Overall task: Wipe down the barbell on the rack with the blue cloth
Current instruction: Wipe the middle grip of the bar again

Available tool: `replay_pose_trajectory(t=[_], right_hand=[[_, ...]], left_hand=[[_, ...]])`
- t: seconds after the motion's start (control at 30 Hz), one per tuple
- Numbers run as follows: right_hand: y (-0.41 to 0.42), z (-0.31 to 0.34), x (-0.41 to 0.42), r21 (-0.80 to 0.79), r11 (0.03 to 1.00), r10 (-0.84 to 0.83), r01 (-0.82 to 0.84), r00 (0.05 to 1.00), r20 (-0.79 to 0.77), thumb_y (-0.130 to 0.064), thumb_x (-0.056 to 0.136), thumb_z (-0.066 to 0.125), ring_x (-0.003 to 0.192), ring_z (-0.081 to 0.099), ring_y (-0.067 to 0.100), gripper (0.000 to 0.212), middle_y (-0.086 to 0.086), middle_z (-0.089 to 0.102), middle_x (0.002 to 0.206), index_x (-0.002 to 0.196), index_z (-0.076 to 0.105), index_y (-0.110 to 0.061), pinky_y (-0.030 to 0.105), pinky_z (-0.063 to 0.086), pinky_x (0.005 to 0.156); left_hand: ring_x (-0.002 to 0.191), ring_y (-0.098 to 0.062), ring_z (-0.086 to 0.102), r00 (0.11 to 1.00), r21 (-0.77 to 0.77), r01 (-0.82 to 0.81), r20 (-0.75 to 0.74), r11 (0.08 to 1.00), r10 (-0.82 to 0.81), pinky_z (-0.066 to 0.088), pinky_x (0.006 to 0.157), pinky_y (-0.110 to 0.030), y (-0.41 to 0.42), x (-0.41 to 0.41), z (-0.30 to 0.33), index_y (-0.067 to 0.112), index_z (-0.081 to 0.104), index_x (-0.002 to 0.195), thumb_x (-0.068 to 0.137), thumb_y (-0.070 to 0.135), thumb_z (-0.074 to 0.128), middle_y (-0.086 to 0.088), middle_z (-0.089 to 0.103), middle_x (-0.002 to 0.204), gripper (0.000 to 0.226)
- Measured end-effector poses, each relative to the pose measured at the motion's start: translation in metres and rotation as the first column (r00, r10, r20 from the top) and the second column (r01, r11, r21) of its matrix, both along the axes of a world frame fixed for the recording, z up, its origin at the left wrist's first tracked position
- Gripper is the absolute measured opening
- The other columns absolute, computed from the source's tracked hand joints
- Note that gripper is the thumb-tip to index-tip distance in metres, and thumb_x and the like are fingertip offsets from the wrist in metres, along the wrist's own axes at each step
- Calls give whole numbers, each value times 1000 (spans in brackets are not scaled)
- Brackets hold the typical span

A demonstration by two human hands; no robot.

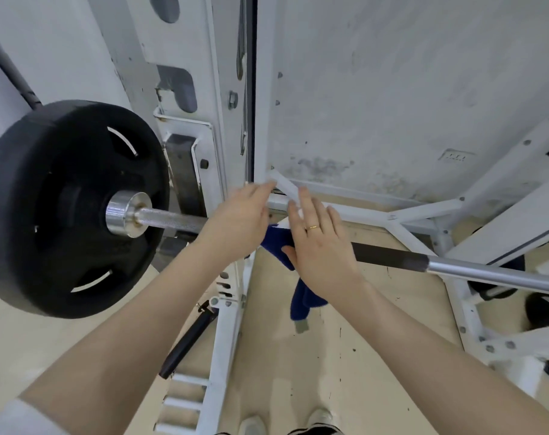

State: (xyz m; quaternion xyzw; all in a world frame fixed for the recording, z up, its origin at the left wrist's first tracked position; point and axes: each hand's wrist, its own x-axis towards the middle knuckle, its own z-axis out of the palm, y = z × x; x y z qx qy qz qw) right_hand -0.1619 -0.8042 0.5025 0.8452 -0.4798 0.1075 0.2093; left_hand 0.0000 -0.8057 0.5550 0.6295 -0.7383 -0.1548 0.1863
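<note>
Both forearms reach forward over the floor (345, 356). The blue cloth (277, 246) is draped over the barbell (392, 255), one end hanging below. The right hand (321, 243) lies flat on the cloth, fingers straight. The left hand (238, 221) rests open beside it. The black plate (63, 208) sits leftward; the white rack (204, 127) stands beyond.

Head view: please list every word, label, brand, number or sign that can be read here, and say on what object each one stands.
No text can be read in this view.
Weight plate: any raised lettering on its black face is too dark to read.
Wall plate: small marks, too blurred to read.
Tag on the blue cloth: grey, no print legible.
Barbell and white rack: no markings visible.
</note>
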Motion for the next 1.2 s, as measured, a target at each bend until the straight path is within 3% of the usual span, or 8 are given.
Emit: replay_pose_trajectory(t=[0.2,0.27,0.4,0.57,0.77,0.9,1.0,1.2], right_hand=[[-32,23,16,508,852,244,-126,954,-173,-42,87,54,75,57,25,38,2,59,90,111,44,-14,33,41,59],[-47,30,24,722,685,220,-100,973,-73,-39,85,59,68,55,21,27,-4,54,71,78,44,-18,29,37,56],[-64,44,29,966,257,-18,-28,999,34,-30,77,70,66,60,16,19,-2,62,73,80,55,-19,25,45,57],[-15,13,32,373,926,-3,56,990,-142,-16,89,51,82,59,25,15,1,58,84,102,44,-14,33,40,69],[-25,10,20,173,980,143,-98,953,-267,-54,79,63,38,50,16,42,-3,56,52,79,54,-13,22,23,41],[-22,16,0,385,923,77,-14,986,-148,-56,95,28,61,55,21,44,-1,59,76,94,46,-16,28,32,47],[-15,25,-35,383,891,-203,242,969,-140,-49,96,22,66,53,22,45,-1,52,72,94,53,-17,32,38,56],[-5,14,15,308,937,-141,165,985,-99,-32,99,23,62,43,24,30,3,48,75,105,48,-15,33,31,60]], left_hand=[[119,-26,43,967,100,34,248,994,-58,40,98,-37,21,11,-20,11,37,131,80,17,53,-7,49,129,53],[120,-24,41,958,65,19,283,998,-37,37,98,-33,21,11,-28,10,34,132,82,15,56,-7,47,130,55],[87,-23,62,930,-171,21,366,985,43,50,75,-31,18,17,-43,10,61,95,63,6,79,-5,67,89,36],[65,-22,66,933,-231,26,354,973,59,53,71,-29,15,25,-50,14,69,83,47,10,88,0,70,71,41],[59,-22,64,934,-236,19,350,972,67,53,67,-27,16,23,-49,14,68,76,45,10,88,1,68,64,37],[59,-26,63,947,-212,19,316,977,50,53,67,-31,16,25,-49,10,68,79,44,2,87,-4,68,66,41],[60,-28,61,957,-189,4,284,982,51,51,67,-33,16,24,-48,9,67,79,49,0,85,-6,67,65,36],[90,-30,56,958,-156,-25,278,988,68,38,83,-35,15,19,-45,9,63,99,82,13,65,-8,67,95,17]])
